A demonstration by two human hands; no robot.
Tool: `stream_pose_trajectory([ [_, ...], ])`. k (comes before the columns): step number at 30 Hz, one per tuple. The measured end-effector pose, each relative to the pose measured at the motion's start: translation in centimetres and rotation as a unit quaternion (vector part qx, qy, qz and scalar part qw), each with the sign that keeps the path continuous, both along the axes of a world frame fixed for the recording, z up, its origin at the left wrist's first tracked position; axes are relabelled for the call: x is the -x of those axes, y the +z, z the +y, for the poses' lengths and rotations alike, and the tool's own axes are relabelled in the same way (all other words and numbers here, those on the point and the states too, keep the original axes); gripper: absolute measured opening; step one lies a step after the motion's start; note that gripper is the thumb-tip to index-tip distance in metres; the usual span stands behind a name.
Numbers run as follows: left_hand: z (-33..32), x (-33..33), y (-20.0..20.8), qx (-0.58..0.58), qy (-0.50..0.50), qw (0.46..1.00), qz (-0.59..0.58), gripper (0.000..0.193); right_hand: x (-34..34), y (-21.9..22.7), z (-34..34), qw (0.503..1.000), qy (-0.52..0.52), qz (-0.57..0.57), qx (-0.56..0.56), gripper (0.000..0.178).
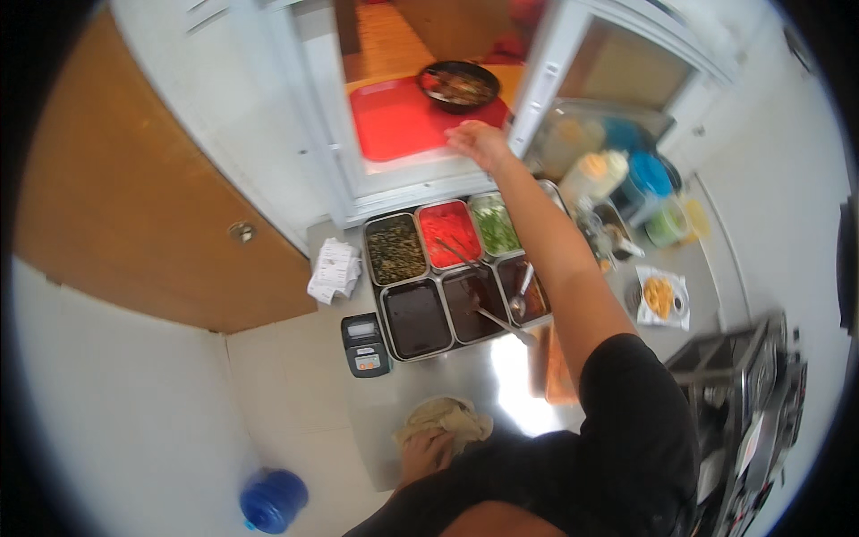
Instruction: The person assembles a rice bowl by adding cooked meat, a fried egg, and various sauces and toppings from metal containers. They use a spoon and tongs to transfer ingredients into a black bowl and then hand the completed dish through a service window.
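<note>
My right arm reaches up through the serving window, and my right hand (479,143) is over the near edge of a red tray (389,121). The fingers look stretched out, with nothing seen in them. Just beyond the fingertips, a black bowl (458,87) of food rests on the tray. Low in the picture, my left hand (428,454) grips a crumpled beige cloth (447,419) on the steel counter (385,412). Its fingers press into the folds.
Steel pans hold dark chopped filling (396,249), red pickles (444,231), green slices (495,224) and dark sauces (416,318), with tongs and a spoon. Nearby are a small printer (365,345), paper slips (335,268), squeeze bottles (586,174) and an orange board (561,371).
</note>
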State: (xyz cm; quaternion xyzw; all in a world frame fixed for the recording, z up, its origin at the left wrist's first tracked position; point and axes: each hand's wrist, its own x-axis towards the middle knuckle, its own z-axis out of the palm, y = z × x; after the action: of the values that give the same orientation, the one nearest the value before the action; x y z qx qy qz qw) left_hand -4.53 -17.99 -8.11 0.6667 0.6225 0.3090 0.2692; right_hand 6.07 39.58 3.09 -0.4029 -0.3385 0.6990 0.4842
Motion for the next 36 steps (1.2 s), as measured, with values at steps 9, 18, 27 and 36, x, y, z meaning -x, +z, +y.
stream_pose_trajectory([
  [9, -0.3, -0.2, -3.2, -0.037, -0.028, 0.999, 0.025, 0.042, -30.1, -4.3, -28.4, 0.947, -0.166, -0.273, -0.012, 0.029],
  [18, -0.5, -0.8, -4.2, -0.077, -0.034, 0.992, 0.089, 0.042, -47.6, -14.2, -37.8, 0.841, -0.511, -0.084, 0.156, 0.037],
  [27, -0.7, -1.4, -4.4, -0.114, -0.020, 0.980, 0.160, 0.042, -47.3, -15.3, -32.2, 0.823, -0.546, -0.074, 0.140, 0.024],
  [36, -0.7, -2.3, -3.7, -0.107, -0.005, 0.982, 0.157, 0.041, -47.8, -14.6, -34.6, 0.827, -0.537, -0.123, 0.113, 0.016],
])
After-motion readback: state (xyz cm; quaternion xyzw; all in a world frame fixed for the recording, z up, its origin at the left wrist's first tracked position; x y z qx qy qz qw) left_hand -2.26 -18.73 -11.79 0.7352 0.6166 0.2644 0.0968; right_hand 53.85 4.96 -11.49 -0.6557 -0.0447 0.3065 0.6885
